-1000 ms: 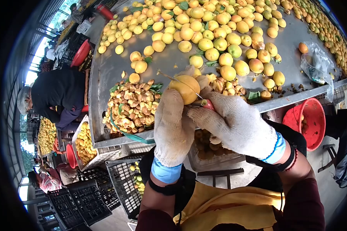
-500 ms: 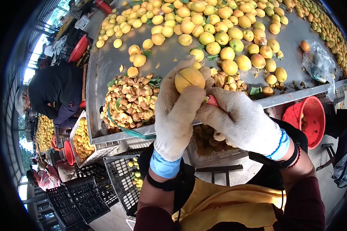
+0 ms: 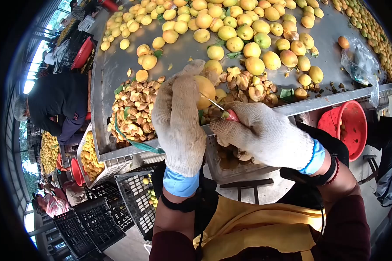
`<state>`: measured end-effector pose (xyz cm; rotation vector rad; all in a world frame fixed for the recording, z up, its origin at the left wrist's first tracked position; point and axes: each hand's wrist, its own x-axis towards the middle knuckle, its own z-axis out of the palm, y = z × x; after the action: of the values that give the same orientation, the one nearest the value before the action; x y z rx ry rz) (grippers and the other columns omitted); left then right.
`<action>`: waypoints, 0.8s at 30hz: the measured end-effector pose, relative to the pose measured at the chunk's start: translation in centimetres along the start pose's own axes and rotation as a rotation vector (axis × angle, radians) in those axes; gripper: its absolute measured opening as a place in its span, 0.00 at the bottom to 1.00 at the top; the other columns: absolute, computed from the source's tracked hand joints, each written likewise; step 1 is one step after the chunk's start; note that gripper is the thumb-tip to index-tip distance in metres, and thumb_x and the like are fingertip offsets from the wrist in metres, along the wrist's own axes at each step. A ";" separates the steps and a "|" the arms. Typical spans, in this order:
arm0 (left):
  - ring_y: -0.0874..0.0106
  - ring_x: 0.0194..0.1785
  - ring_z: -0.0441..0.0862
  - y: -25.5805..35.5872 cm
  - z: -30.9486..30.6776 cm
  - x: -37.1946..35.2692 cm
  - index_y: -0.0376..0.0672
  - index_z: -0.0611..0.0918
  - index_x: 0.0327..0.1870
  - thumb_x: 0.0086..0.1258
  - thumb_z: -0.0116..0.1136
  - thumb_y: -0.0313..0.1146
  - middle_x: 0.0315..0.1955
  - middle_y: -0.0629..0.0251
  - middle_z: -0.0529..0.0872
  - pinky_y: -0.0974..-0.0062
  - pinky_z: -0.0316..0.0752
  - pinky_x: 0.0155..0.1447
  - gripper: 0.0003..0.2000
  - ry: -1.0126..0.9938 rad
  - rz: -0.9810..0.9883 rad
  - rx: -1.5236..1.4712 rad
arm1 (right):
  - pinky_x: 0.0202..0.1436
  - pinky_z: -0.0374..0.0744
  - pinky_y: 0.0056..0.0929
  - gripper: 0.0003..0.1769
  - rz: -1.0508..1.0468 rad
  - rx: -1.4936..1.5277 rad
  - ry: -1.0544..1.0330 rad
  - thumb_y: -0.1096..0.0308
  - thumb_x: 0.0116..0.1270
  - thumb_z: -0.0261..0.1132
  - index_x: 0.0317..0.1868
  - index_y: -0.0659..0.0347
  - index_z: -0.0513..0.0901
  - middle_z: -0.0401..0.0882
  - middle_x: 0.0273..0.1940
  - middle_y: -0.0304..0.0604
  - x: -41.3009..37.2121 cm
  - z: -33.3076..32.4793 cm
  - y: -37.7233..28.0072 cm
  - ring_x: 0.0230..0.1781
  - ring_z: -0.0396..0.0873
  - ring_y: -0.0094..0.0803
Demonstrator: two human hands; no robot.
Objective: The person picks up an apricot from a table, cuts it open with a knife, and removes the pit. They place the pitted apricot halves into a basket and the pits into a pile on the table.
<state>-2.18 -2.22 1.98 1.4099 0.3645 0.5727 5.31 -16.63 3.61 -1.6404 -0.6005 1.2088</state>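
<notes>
My left hand [image 3: 180, 122], in a knitted white glove, is closed around a yellow-orange fruit [image 3: 204, 91] above the front edge of the metal table [image 3: 178, 61]. My right hand [image 3: 265, 135], gloved too, grips the red handle of a small knife [image 3: 217, 105]. The thin blade reaches up and left to the fruit; how deep it goes I cannot tell. Left of my left hand lies a heap of cut fruit pieces [image 3: 135, 108]. More pieces [image 3: 239, 80] lie just beyond my right hand.
Whole yellow fruits [image 3: 252, 50] cover much of the table. A plastic bag [image 3: 361, 63] lies at its right. Below the edge are a red bucket [image 3: 350, 130], a clear bin [image 3: 231, 172] and black crates [image 3: 139, 195]. A person [image 3: 59, 104] bends over at the left.
My left hand has turned and shifted slightly left with the fruit. The right hand has moved a little left, and the knife blade now shows between handle and fruit.
</notes>
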 end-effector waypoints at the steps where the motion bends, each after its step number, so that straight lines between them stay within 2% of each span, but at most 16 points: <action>1: 0.70 0.58 0.86 0.1 0.0 0.0 0.32 0.77 0.68 0.86 0.50 0.40 0.56 0.57 0.87 0.72 0.82 0.63 0.21 0.018 0.018 0.018 | 0.32 0.84 0.46 0.20 0.006 0.001 -0.005 0.50 0.77 0.64 0.42 0.61 0.84 0.84 0.28 0.54 0.7 0.9 1.5 0.30 0.86 0.57; 3: 0.68 0.59 0.87 -0.3 0.4 -0.2 0.32 0.78 0.66 0.85 0.53 0.40 0.56 0.56 0.87 0.73 0.83 0.62 0.20 0.040 0.022 -0.038 | 0.33 0.83 0.47 0.21 -0.484 -0.352 0.396 0.49 0.76 0.66 0.41 0.61 0.84 0.84 0.29 0.55 1.8 2.1 3.0 0.32 0.86 0.58; 5: 0.69 0.57 0.88 0.3 0.7 0.0 0.32 0.79 0.65 0.83 0.56 0.37 0.55 0.56 0.87 0.74 0.82 0.62 0.19 -0.004 -0.051 -0.361 | 0.33 0.83 0.48 0.21 -0.471 -0.360 0.374 0.49 0.76 0.67 0.40 0.62 0.84 0.84 0.30 0.56 1.4 2.0 2.6 0.34 0.86 0.58; 7: 0.69 0.56 0.88 0.8 0.1 0.1 0.31 0.79 0.64 0.82 0.57 0.35 0.55 0.55 0.87 0.74 0.83 0.61 0.18 -0.080 -0.028 -0.278 | 0.35 0.84 0.47 0.21 -0.279 -0.314 0.331 0.49 0.76 0.67 0.40 0.62 0.85 0.84 0.31 0.56 0.6 1.6 1.3 0.36 0.87 0.56; 8: 0.70 0.55 0.88 0.9 -0.1 0.1 0.31 0.80 0.64 0.81 0.58 0.33 0.55 0.55 0.87 0.74 0.83 0.60 0.17 -0.159 -0.009 -0.192 | 0.35 0.84 0.45 0.21 -0.282 -0.174 0.301 0.49 0.76 0.68 0.40 0.62 0.85 0.84 0.29 0.54 0.3 1.3 0.8 0.34 0.87 0.55; 9: 0.70 0.55 0.88 0.9 0.0 0.2 0.31 0.80 0.64 0.81 0.58 0.33 0.55 0.55 0.87 0.74 0.83 0.60 0.17 -0.159 -0.010 -0.193 | 0.35 0.84 0.45 0.21 -0.280 -0.175 0.301 0.49 0.76 0.68 0.40 0.62 0.85 0.84 0.29 0.54 0.1 1.0 0.4 0.34 0.87 0.55; 12: 0.69 0.53 0.88 0.6 -0.1 0.4 0.32 0.79 0.64 0.80 0.58 0.30 0.54 0.55 0.88 0.74 0.84 0.57 0.17 -0.105 -0.054 -0.074 | 0.36 0.85 0.44 0.22 -0.081 0.002 0.146 0.48 0.75 0.68 0.45 0.62 0.85 0.85 0.29 0.53 0.1 0.5 -0.1 0.32 0.87 0.55; 13: 0.69 0.53 0.88 0.5 -0.2 0.3 0.32 0.79 0.64 0.80 0.58 0.30 0.54 0.56 0.88 0.74 0.85 0.56 0.16 -0.115 -0.050 -0.105 | 0.36 0.85 0.44 0.22 -0.081 0.001 0.145 0.48 0.75 0.68 0.45 0.62 0.85 0.85 0.29 0.53 0.3 0.5 0.1 0.32 0.87 0.55; 15: 0.69 0.52 0.88 -0.4 -0.7 0.4 0.32 0.80 0.63 0.81 0.58 0.30 0.53 0.57 0.87 0.74 0.85 0.54 0.16 -0.123 -0.048 -0.138 | 0.34 0.85 0.45 0.21 -0.332 -0.313 0.330 0.48 0.75 0.68 0.46 0.61 0.86 0.86 0.30 0.54 1.0 0.7 1.0 0.32 0.87 0.55; 17: 0.59 0.58 0.86 -1.9 -1.4 1.1 0.28 0.73 0.69 0.88 0.50 0.42 0.57 0.50 0.84 0.62 0.84 0.65 0.23 -0.240 0.091 0.341 | 0.34 0.85 0.46 0.21 -0.271 -0.375 0.347 0.49 0.75 0.68 0.45 0.61 0.86 0.86 0.30 0.56 1.5 0.8 1.2 0.32 0.87 0.56; 18: 0.59 0.58 0.86 -1.8 -1.2 1.1 0.28 0.73 0.69 0.88 0.50 0.42 0.57 0.50 0.84 0.62 0.84 0.65 0.23 -0.239 0.095 0.341 | 0.33 0.85 0.47 0.21 -0.208 -0.430 0.369 0.49 0.74 0.68 0.44 0.61 0.86 0.86 0.30 0.57 1.7 0.8 1.3 0.32 0.87 0.57; 20: 0.61 0.58 0.86 -1.5 -0.8 0.9 0.30 0.73 0.70 0.88 0.49 0.47 0.57 0.52 0.85 0.63 0.83 0.66 0.26 -0.161 -0.355 -0.657 | 0.32 0.85 0.45 0.21 -0.212 -0.354 0.333 0.49 0.75 0.68 0.43 0.62 0.86 0.86 0.29 0.56 1.4 0.4 1.5 0.30 0.87 0.55; 21: 0.61 0.58 0.86 -1.5 -0.8 0.9 0.30 0.73 0.70 0.88 0.49 0.47 0.57 0.52 0.85 0.63 0.83 0.66 0.26 -0.169 -0.344 -0.661 | 0.32 0.85 0.43 0.21 -0.214 -0.281 0.293 0.50 0.75 0.68 0.43 0.62 0.86 0.85 0.28 0.56 1.3 0.3 1.4 0.29 0.88 0.52; 22: 0.62 0.57 0.86 -1.5 -0.9 0.8 0.31 0.73 0.70 0.87 0.49 0.47 0.57 0.53 0.85 0.63 0.82 0.66 0.26 -0.209 -0.236 -0.343 | 0.32 0.85 0.38 0.20 -0.054 -0.100 0.228 0.51 0.76 0.67 0.43 0.63 0.87 0.86 0.27 0.52 0.7 0.1 0.2 0.28 0.89 0.43; 23: 0.63 0.56 0.86 -1.1 -0.9 0.8 0.32 0.74 0.70 0.87 0.50 0.47 0.56 0.54 0.86 0.64 0.82 0.65 0.26 -0.237 -0.112 -0.025 | 0.33 0.85 0.33 0.20 0.002 -0.076 0.176 0.52 0.77 0.66 0.45 0.63 0.87 0.85 0.26 0.48 0.3 -0.3 -0.5 0.27 0.90 0.35; 24: 0.65 0.56 0.85 0.4 -0.6 0.6 0.33 0.75 0.69 0.86 0.52 0.44 0.53 0.55 0.87 0.66 0.82 0.63 0.24 -0.174 -0.318 -0.111 | 0.33 0.85 0.34 0.20 -0.016 -0.052 0.161 0.51 0.78 0.65 0.45 0.63 0.87 0.85 0.26 0.48 0.0 -0.3 -0.8 0.27 0.89 0.36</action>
<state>-2.05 -1.35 2.37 1.2526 0.4011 0.2058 5.68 -16.40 4.36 -1.7540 -0.5469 1.0458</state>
